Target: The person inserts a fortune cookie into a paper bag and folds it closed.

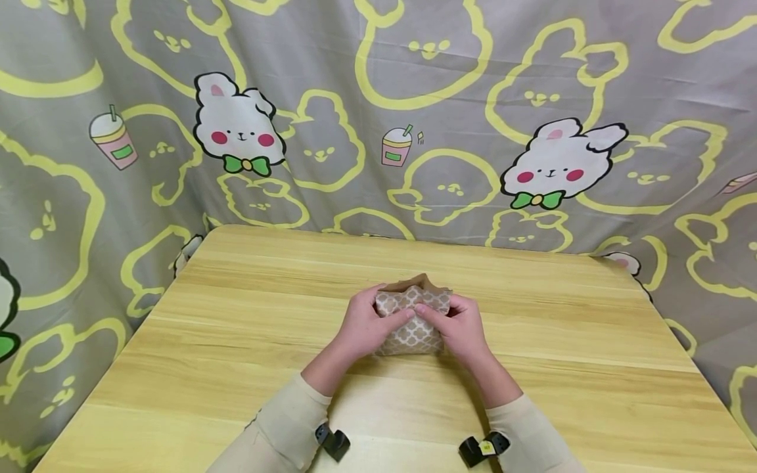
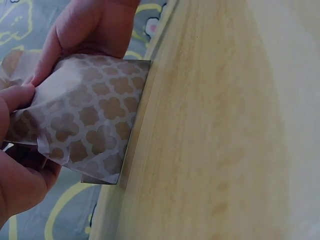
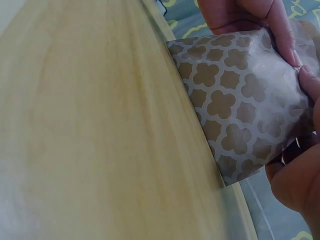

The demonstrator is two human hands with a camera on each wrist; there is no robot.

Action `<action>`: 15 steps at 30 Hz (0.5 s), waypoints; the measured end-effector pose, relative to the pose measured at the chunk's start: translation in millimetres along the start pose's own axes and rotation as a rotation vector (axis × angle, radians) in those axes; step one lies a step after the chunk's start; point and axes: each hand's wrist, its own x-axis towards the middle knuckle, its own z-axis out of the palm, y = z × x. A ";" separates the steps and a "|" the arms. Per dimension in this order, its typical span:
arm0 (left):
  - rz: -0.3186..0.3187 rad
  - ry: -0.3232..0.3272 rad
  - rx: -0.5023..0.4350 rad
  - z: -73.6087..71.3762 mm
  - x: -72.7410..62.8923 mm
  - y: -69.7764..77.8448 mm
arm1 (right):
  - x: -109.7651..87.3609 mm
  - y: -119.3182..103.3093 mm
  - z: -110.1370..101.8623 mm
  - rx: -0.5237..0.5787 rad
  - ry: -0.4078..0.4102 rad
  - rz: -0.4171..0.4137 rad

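A brown paper bag with a white lattice pattern stands on the table in the head view, its top edge parted and crinkled. My left hand grips its left side, thumb pressed on the front near the top. On the opposite side my right hand holds the bag the same way, and the two thumbs nearly meet. Both wrist views show the patterned front and the bag's straight bottom edge close to the tabletop. The fingers behind the bag are mostly hidden, and its inside cannot be seen.
The wooden table spreads around the hands. A grey curtain with yellow outlines and cartoon rabbits hangs behind it and along its sides. Small black devices are strapped at both wrists over pale sleeves.
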 end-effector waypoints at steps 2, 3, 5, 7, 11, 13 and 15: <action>0.001 0.004 0.001 0.7 -0.2 0.4 | 0.1 0.4 0.5 0.004 0.008 0.000; 0.002 0.006 0.003 1.0 -0.2 0.4 | 0.2 0.3 0.6 0.006 0.009 0.000; 0.005 0.010 0.009 1.4 -0.2 0.3 | 0.4 0.1 0.4 0.014 0.005 0.003; 0.005 0.014 0.018 1.8 -0.5 -0.2 | 0.2 -0.1 -0.4 0.026 -0.004 0.012; 0.010 0.020 0.024 2.5 -0.8 -0.4 | -0.4 -0.2 -3.2 0.064 -0.028 0.021; 0.019 0.021 0.024 2.8 -0.8 -0.2 | -0.5 -0.2 -4.7 0.080 -0.045 0.012; 0.023 0.020 0.014 2.9 -0.9 0.0 | -0.6 -0.2 -6.0 0.088 -0.055 0.001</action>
